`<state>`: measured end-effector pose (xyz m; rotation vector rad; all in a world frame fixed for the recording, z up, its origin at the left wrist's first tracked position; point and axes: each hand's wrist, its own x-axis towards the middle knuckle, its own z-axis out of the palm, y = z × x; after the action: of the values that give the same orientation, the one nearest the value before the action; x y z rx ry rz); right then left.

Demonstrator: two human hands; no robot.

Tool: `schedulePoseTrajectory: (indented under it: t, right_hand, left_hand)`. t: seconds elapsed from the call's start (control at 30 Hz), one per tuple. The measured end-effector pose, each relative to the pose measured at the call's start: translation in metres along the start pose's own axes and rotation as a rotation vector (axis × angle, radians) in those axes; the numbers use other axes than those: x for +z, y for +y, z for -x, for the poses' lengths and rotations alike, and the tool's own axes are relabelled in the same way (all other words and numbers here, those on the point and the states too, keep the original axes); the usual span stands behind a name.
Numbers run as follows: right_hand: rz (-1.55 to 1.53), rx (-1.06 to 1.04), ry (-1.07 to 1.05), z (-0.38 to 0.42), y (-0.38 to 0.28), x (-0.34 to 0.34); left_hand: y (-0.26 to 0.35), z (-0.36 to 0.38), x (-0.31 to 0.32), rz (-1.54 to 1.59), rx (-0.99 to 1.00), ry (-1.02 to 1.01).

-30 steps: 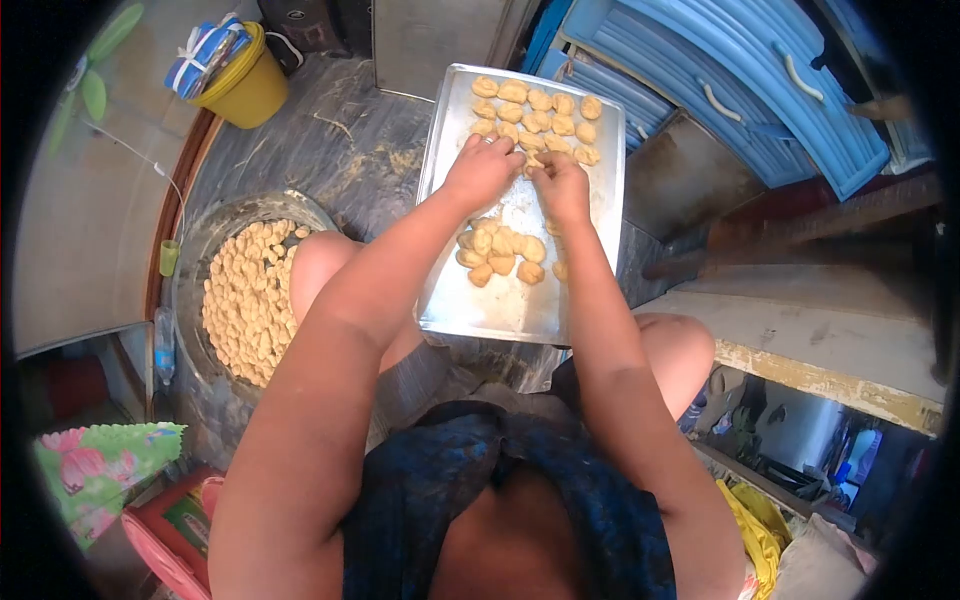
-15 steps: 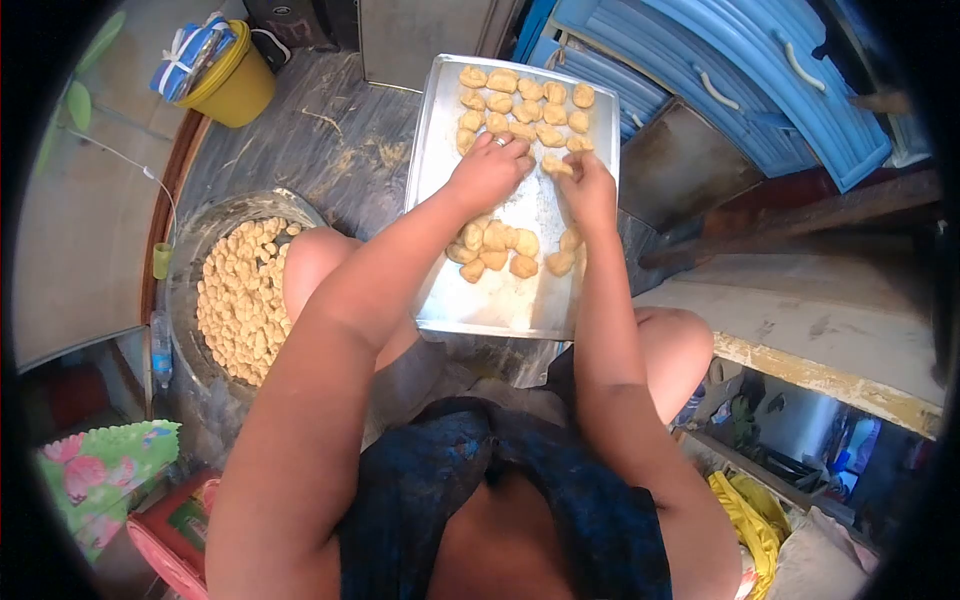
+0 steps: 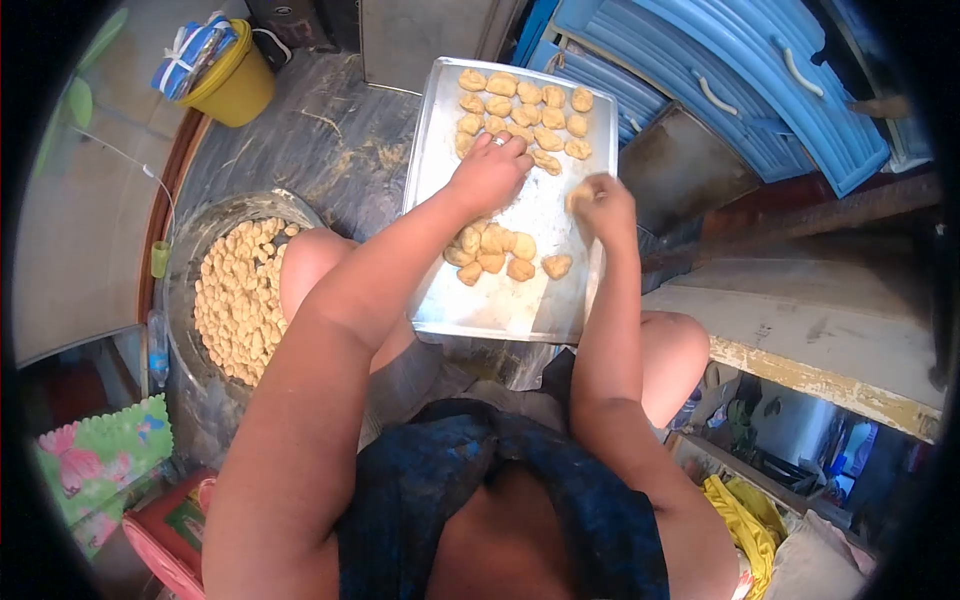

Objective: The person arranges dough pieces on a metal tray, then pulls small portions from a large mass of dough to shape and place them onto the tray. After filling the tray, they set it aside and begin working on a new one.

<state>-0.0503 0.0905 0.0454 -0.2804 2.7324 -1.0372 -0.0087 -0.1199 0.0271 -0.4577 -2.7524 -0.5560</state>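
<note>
A metal baking tray (image 3: 430, 300) lies across my lap with lumpy yellow-brown dough pieces on it. Uneven rows of these dough pieces (image 3: 552, 117) fill its far end, and a loose heap of more (image 3: 491, 240) is nearer me. My left hand (image 3: 488, 172) rests at the near edge of the rows, its fingers bent down and together; whatever is under them is hidden. By the tray's right side, my right hand (image 3: 610, 210) pinches a single dough piece (image 3: 577, 197) just above the metal. One separate piece (image 3: 556, 266) lies right of the heap.
A wide round basin (image 3: 180, 300) full of smaller dough pieces stands on the floor to my left. Farther back is a yellow bucket (image 3: 235, 90) with a blue bundle on top. Blue drawers (image 3: 700, 80) stand far right, with a wooden bench (image 3: 800, 310) nearer.
My right hand has moved right and toward me from the rows, now with a dough piece near the tray's right edge. One piece below it is no longer seen beside the separate one. My left hand stays put.
</note>
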Motion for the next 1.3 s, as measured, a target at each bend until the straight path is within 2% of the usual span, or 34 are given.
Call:
schedulePoseTrajectory:
  t: [0.03,0.1,0.13,0.17,0.2,0.23,0.27,0.3,0.33,0.47,0.5,0.53,0.6,0.63,0.67,0.73,0.77,0.8,0.87,1.0,1.03,1.1,1.13,1.2,1.23,1.3]
  right_hand:
    - [-0.134,-0.007,0.287,-0.008,-0.001,0.007]
    - [-0.177,-0.010,0.334,-0.020,0.001,0.023]
    - [-0.220,-0.008,0.382,-0.026,0.004,0.031]
    - [-0.054,-0.061,0.378,-0.032,0.009,0.036]
    - [-0.059,-0.061,0.375,-0.029,0.006,0.036]
    - [-0.017,-0.142,0.417,-0.026,0.002,0.036]
    - [0.025,-0.224,0.459,-0.023,-0.001,0.037]
    - [-0.007,-0.154,0.402,-0.017,-0.008,0.034]
    - [-0.008,-0.154,0.396,-0.008,-0.012,0.033]
    - [-0.063,-0.166,-0.539,0.035,-0.034,0.033]
    - [0.086,-0.394,-0.514,0.038,-0.032,0.038]
    - [0.087,-0.395,-0.516,0.036,-0.032,0.038]
    - [-0.145,-0.105,-0.576,0.026,-0.034,0.037]
    - [-0.162,-0.099,-0.428,0.024,-0.036,0.040]
    - [-0.156,-0.106,-0.431,0.018,-0.037,0.044]
    - [-0.259,-0.198,-0.164,0.008,-0.041,0.052]
    - [-0.309,-0.160,-0.089,0.004,-0.045,0.060]
    - [-0.307,-0.158,-0.090,0.001,-0.048,0.071]
    - [-0.268,-0.349,0.056,-0.004,-0.048,0.093]
    - [-0.272,-0.310,0.110,0.008,-0.057,0.085]
    - [-0.273,-0.311,0.104,0.014,-0.053,0.077]
    - [0.052,-0.422,-0.224,0.027,-0.042,0.057]
    - [0.055,-0.416,-0.225,0.031,-0.040,0.055]
    - [0.015,-0.382,-0.362,0.039,-0.036,0.050]
    - [0.009,-0.233,-0.417,0.038,-0.041,0.043]
    - [-0.081,-0.176,-0.324,0.027,-0.035,0.038]
  left_hand:
    - [0.001,-0.001,-0.006,-0.003,-0.003,0.002]
    - [0.003,-0.003,-0.018,0.099,-0.105,-0.241]
    - [0.001,-0.004,-0.025,0.096,-0.106,-0.239]
    - [-0.002,-0.001,-0.032,0.210,-0.181,-0.388]
    - [-0.008,0.003,-0.038,0.324,-0.257,-0.539]
    - [-0.015,0.009,-0.040,0.320,-0.261,-0.541]
    - [-0.025,0.016,-0.041,0.333,-0.247,-0.660]
    - [-0.030,0.022,-0.041,0.351,-0.233,-0.780]
    - [-0.032,0.026,-0.039,0.352,-0.238,-0.781]
    - [-0.030,0.038,-0.042,0.457,-0.264,-0.826]
    - [-0.030,0.039,-0.045,0.471,-0.262,-0.851]
    - [-0.030,0.040,-0.047,0.485,-0.260,-0.871]
    - [-0.031,0.039,-0.049,0.454,-0.268,-0.786]
    - [-0.034,0.038,-0.051,0.420,-0.275,-0.703]
    - [-0.038,0.037,-0.052,0.421,-0.279,-0.695]
    - [-0.045,0.033,-0.049,0.469,-0.323,-0.376]
    - [-0.046,0.033,-0.047,0.440,-0.331,-0.268]
    - [-0.050,0.032,-0.040,0.443,-0.331,-0.268]
    - [-0.057,0.032,-0.025,0.244,-0.339,-0.184]
    - [-0.041,0.032,-0.048,0.239,-0.339,-0.327]
    - [-0.043,0.034,-0.044,0.223,-0.326,-0.294]
    - [-0.047,0.037,-0.034,0.213,-0.316,-0.262]
    - [-0.050,0.037,-0.029,0.181,-0.312,-0.206]
    - [-0.042,0.032,-0.027,0.159,-0.292,-0.153]
    - [-0.034,0.030,-0.033,0.104,-0.272,-0.155]
    - [-0.028,0.026,-0.034,0.042,-0.257,-0.146]
